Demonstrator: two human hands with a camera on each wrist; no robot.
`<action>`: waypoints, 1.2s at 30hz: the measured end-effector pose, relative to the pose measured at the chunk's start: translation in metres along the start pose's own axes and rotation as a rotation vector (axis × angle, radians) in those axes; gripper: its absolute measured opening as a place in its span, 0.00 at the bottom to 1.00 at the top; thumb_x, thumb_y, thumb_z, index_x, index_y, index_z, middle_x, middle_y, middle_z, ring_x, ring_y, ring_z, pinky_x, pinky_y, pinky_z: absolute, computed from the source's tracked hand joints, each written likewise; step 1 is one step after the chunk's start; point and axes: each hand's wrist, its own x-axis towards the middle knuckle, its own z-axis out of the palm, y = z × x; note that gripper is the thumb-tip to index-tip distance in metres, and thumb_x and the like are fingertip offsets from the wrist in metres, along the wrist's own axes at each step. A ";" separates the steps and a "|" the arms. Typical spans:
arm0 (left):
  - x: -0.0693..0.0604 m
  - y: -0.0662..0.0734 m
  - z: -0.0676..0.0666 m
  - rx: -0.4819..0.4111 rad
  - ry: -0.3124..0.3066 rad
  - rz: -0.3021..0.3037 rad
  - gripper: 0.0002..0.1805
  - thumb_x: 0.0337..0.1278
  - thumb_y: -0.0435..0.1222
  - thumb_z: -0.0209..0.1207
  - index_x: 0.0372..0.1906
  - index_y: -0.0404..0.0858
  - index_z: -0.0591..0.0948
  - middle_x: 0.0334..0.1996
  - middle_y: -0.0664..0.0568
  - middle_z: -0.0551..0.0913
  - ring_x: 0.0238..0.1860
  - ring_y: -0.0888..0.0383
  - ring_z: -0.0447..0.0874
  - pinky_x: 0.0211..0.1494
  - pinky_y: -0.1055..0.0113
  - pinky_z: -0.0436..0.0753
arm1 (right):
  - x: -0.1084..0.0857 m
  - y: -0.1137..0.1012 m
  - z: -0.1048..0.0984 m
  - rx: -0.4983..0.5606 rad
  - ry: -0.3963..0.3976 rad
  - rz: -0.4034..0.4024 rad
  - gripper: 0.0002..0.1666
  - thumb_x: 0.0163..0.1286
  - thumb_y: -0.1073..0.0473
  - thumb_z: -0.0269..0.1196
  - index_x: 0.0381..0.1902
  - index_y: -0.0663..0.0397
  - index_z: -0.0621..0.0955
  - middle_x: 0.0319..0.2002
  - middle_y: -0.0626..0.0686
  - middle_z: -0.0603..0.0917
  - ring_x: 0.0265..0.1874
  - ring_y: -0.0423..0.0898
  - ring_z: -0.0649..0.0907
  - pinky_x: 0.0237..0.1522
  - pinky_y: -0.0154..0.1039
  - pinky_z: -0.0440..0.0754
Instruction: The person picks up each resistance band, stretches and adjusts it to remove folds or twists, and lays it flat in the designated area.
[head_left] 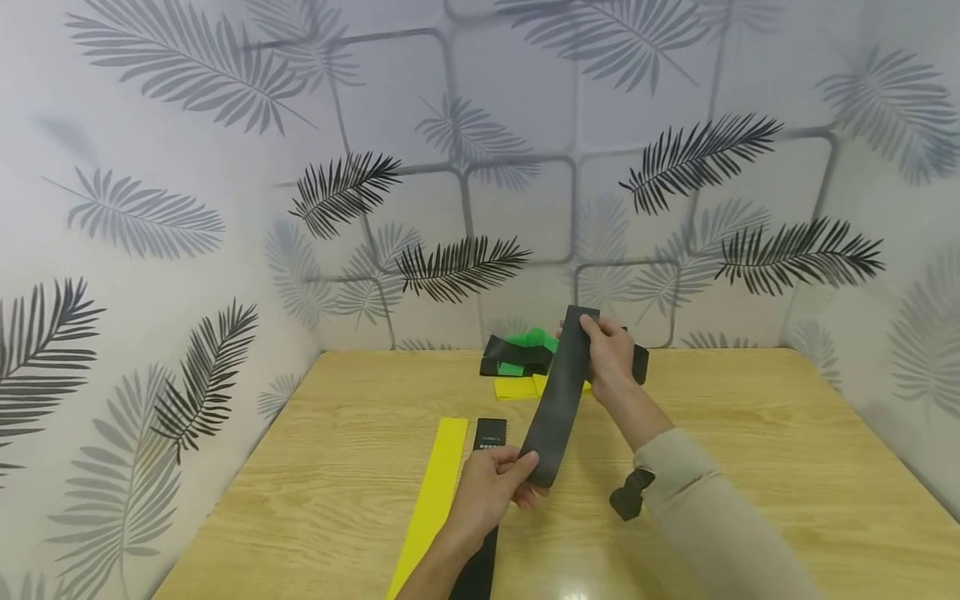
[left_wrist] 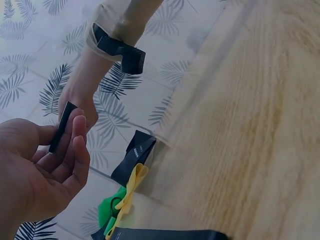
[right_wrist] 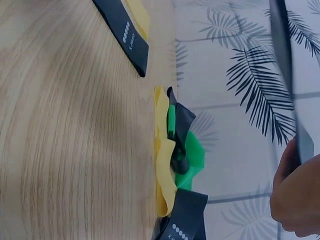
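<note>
A black resistance band (head_left: 558, 408) is stretched out flat at a slant above the table. My left hand (head_left: 480, 492) pinches its lower end, thumb on top. Higher up and to the right, my right hand (head_left: 611, 358) holds the upper end between thumb and fingers. In the left wrist view, the band (left_wrist: 62, 127) shows edge-on in the left fingers. Below the left hand, a yellow band (head_left: 435, 500) and another black band (head_left: 491, 432) lie flat side by side; the left hand and forearm partly cover the black one.
Against the patterned back wall lies a heap of bands: green (right_wrist: 196, 157), black (head_left: 517, 354) and yellow (head_left: 517, 388). Another black band (right_wrist: 185, 215) with white print sits at its right end. A dark wrist device (head_left: 630, 497) hangs at the right sleeve. The wooden table (head_left: 750, 450) meets walls around it.
</note>
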 end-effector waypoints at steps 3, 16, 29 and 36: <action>-0.004 -0.003 0.002 -0.005 -0.012 -0.023 0.12 0.73 0.39 0.63 0.44 0.31 0.87 0.27 0.44 0.90 0.22 0.59 0.87 0.29 0.70 0.85 | 0.004 -0.001 -0.005 0.035 0.009 -0.002 0.16 0.80 0.54 0.62 0.51 0.63 0.80 0.37 0.48 0.93 0.35 0.45 0.92 0.35 0.36 0.89; -0.027 -0.012 0.013 -0.055 0.041 -0.071 0.12 0.70 0.38 0.66 0.45 0.30 0.86 0.27 0.38 0.89 0.18 0.59 0.85 0.24 0.71 0.83 | 0.012 0.001 -0.012 -0.162 0.110 0.046 0.35 0.75 0.48 0.66 0.76 0.51 0.73 0.71 0.53 0.72 0.38 0.35 0.80 0.41 0.27 0.80; -0.056 -0.021 0.020 -0.030 0.023 -0.232 0.12 0.66 0.39 0.69 0.44 0.34 0.87 0.26 0.43 0.90 0.16 0.60 0.84 0.19 0.71 0.81 | 0.009 0.023 -0.011 -0.291 0.035 0.040 0.20 0.77 0.54 0.65 0.58 0.62 0.82 0.46 0.52 0.84 0.23 0.34 0.80 0.27 0.27 0.80; -0.073 -0.025 0.019 0.041 0.015 -0.295 0.12 0.65 0.42 0.69 0.33 0.36 0.89 0.25 0.49 0.90 0.15 0.64 0.80 0.19 0.75 0.74 | 0.007 0.043 -0.015 -0.424 -0.043 0.047 0.17 0.76 0.57 0.65 0.55 0.63 0.83 0.53 0.53 0.81 0.36 0.39 0.81 0.37 0.32 0.84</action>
